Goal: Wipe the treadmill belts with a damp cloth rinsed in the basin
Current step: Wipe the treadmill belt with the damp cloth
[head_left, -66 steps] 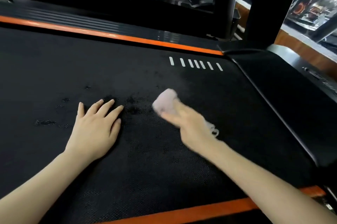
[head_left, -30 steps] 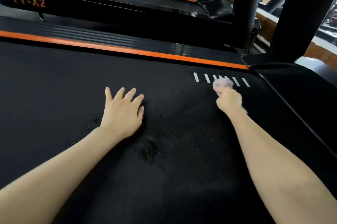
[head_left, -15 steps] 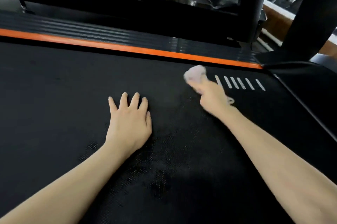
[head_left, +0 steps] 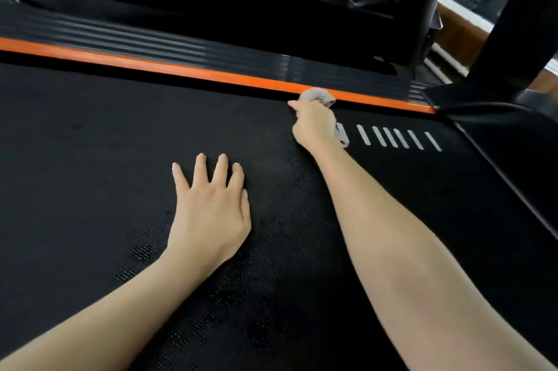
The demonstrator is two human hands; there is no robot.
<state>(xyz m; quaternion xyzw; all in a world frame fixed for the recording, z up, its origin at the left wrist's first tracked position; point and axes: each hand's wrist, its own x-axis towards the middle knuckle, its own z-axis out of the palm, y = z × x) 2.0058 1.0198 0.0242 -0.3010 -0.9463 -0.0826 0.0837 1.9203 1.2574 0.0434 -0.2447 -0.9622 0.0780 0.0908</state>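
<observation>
Both my hands are down on the black treadmill belt (head_left: 84,159). My left hand (head_left: 208,210) lies flat, palm down, fingers straight and a little spread, pressing on the textured surface near the middle of the belt and holding nothing. My right hand (head_left: 314,126) is stretched farther ahead, its fingers curled round a small pale cloth (head_left: 317,96) bunched into a wad. The wad sticks out past my knuckles at the far edge of the belt, right against the orange strip (head_left: 181,70) that runs along that side. What looks like a loose end of it trails out on the right of my hand. Just to the right is a row of short slanted white marks (head_left: 395,138) printed on the belt. Darker, glistening patches (head_left: 142,251) show on the belt beside my left wrist. Beyond the orange strip lies a ribbed black side rail (head_left: 151,38), and a black upright post (head_left: 419,8) rises at the upper right.
</observation>
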